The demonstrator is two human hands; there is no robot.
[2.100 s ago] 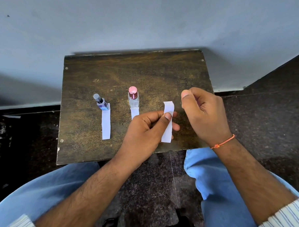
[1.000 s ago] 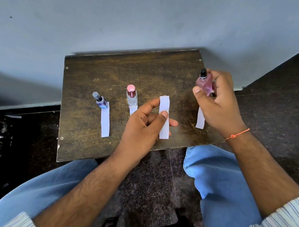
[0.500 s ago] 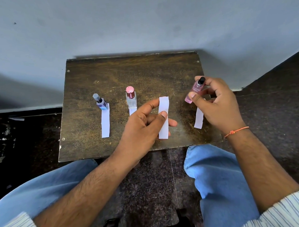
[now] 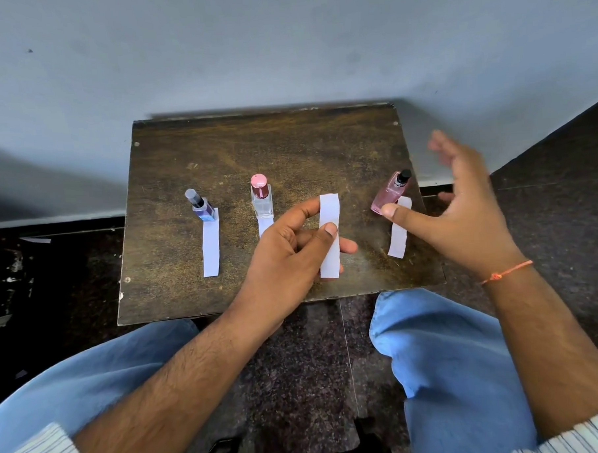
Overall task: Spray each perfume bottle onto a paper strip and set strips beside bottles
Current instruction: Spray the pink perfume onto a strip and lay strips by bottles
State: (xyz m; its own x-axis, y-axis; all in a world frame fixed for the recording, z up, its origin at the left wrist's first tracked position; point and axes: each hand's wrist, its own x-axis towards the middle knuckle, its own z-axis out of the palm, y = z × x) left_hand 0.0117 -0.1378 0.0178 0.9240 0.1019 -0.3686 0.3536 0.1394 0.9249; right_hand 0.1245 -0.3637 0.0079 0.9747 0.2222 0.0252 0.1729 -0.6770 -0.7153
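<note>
Pinching a paper strip (image 4: pixel 329 235), left hand (image 4: pixel 288 250); right hand (image 4: pixel 461 212) open, fingers spread.

A single head-worn wide-angle camera looks forward and steeply down from above a seated person. It faces a pale wall (image 4: pixel 283 45), with a small dark wooden table (image 4: pixel 253 142) in the middle of the frame, its far edge against the wall and its near edge above the knees. The view is close: both forearms enter from the bottom corners. The wide lens bends the floor line at the sides.
</note>
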